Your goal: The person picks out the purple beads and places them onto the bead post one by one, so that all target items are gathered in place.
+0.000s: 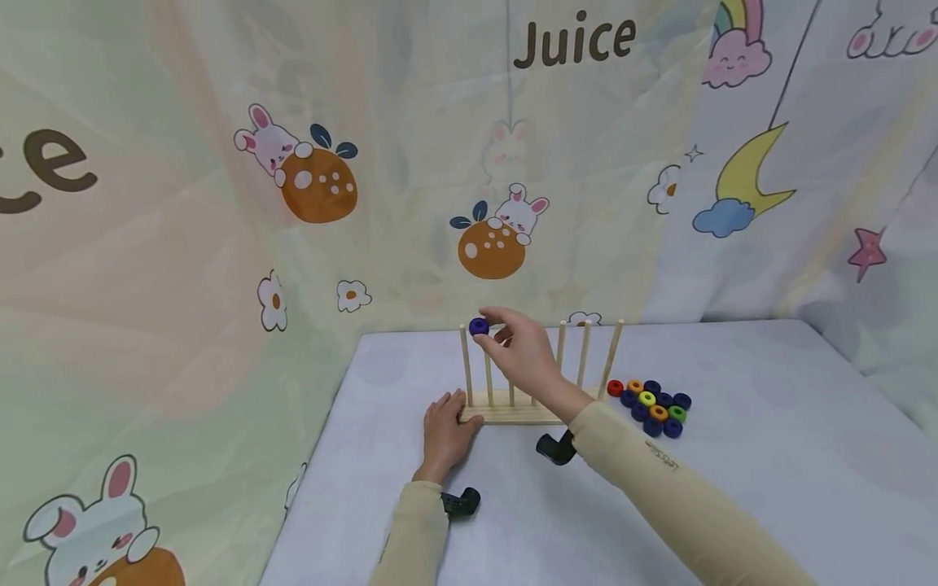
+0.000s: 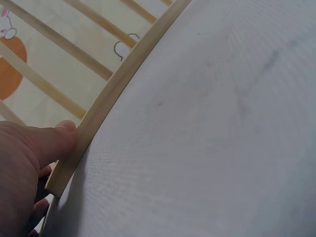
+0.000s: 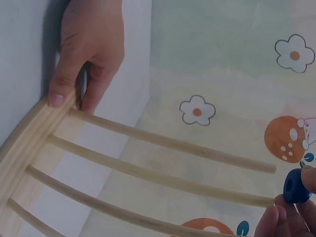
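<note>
Right grip [image 1: 522, 352] on blue bead [image 3: 299, 187], axis tilted

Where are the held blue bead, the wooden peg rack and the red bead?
Held blue bead [image 3: 298, 186], right wrist view, outer side.
Wooden peg rack [image 1: 506, 415], head view, base.
Red bead [image 1: 615, 389], head view, middle.

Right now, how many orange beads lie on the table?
2: one orange bead in the far row, between the red bead and a dark blue bead; another orange bead beside the green bead. None looks hidden.
</note>
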Demonstrator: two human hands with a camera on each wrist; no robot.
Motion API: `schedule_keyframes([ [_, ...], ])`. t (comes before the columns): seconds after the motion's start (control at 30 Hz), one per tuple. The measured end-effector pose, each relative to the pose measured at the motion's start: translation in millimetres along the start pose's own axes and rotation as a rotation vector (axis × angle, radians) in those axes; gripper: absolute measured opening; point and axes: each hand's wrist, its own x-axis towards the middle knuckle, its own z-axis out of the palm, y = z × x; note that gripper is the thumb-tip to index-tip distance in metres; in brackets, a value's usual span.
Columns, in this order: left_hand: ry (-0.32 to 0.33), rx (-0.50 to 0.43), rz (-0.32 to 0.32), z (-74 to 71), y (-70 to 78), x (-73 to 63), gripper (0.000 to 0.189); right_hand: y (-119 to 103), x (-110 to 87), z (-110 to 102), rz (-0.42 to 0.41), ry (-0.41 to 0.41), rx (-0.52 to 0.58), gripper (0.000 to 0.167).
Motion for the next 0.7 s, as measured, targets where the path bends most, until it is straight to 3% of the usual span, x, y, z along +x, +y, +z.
schedule_keyframes([
  [0.4, 0.009, -0.008, -0.01, 0.2, -4.9, -4.2, 0.058, -1.5, 6.7, 11.6, 0.037, -0.018, 0.055, 0.032],
  [0.7, -0.007, -0.025, -0.013, 1.2, -1.2, -1.0, 0.058, -6.0, 12.5, 12.8, 0.03, -0.003, 0.006, 0.035],
])
